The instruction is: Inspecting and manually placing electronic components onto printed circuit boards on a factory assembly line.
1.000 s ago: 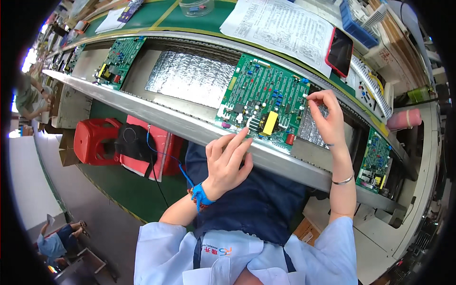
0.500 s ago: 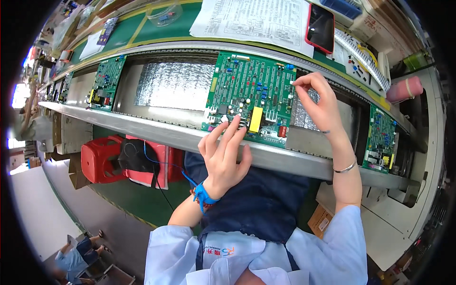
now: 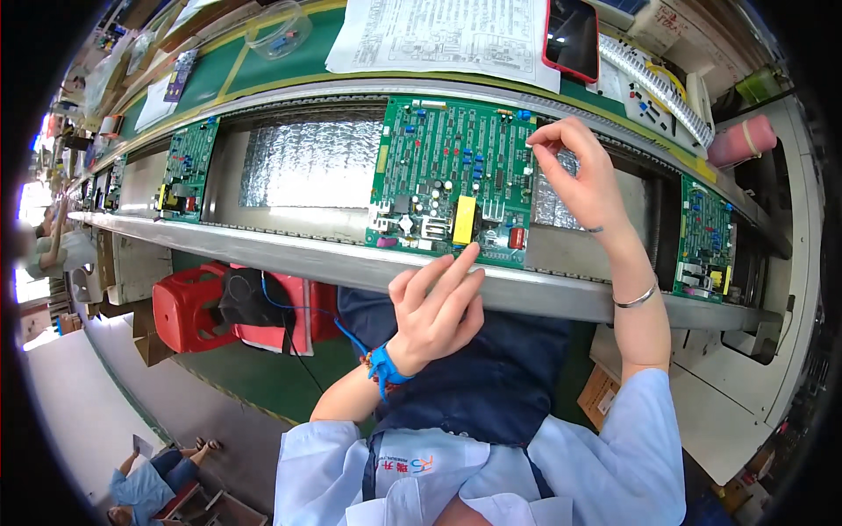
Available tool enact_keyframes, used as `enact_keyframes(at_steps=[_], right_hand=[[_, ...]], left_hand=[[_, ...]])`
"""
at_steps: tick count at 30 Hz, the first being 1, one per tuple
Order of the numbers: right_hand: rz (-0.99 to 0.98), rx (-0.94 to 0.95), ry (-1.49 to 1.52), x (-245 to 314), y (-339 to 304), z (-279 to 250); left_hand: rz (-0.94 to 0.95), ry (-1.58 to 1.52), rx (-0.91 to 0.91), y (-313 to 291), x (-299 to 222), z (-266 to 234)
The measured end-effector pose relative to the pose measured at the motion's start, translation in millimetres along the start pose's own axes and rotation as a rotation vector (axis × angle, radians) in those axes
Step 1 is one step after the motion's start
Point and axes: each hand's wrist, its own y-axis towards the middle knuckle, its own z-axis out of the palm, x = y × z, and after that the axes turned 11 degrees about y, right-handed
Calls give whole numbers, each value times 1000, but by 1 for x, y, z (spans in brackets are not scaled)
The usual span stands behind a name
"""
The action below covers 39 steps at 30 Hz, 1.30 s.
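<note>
A green circuit board (image 3: 421, 158) lies across the conveyor rails in front of me, crowded with small parts, a yellow block-shaped component (image 3: 465, 219) and a red one (image 3: 517, 238). At the board's upper right edge my right hand (image 3: 579, 175) has thumb and forefinger pinched together. Whatever is between those fingertips is too small to make out. My left hand (image 3: 438, 307) is open over the near metal rail (image 3: 342, 261), its fingers loosely stretched, with the fingertips by the board's lower edge. A blue wrist strap (image 3: 383, 366) with a cord is on my left wrist.
More circuit boards sit on the line at left (image 3: 188, 167) and right (image 3: 704, 237). Beyond the far rail lie printed sheets (image 3: 438, 39), a red-edged phone (image 3: 572, 39) and a clear tub (image 3: 279, 33). A red stool (image 3: 184, 307) stands behind the near rail at left.
My left hand has drawn back from the board's lower parts to the near rail. My right hand has stayed at the board's right edge. The view has shifted slightly.
</note>
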Motion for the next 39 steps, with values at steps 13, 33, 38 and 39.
enact_keyframes(at_steps=[13, 33, 38, 39], right_hand=[[31, 10, -10, 2, 2, 1], [97, -84, -6, 7, 1, 2], [92, -97, -1, 6, 2, 3], [98, -96, 5, 7, 2, 4]], left_hand=[[-28, 92, 56, 31, 9, 0], [-121, -190, 91, 46, 72, -31], [-21, -116, 212, 50, 69, -24], [-19, -116, 214, 50, 69, -25]])
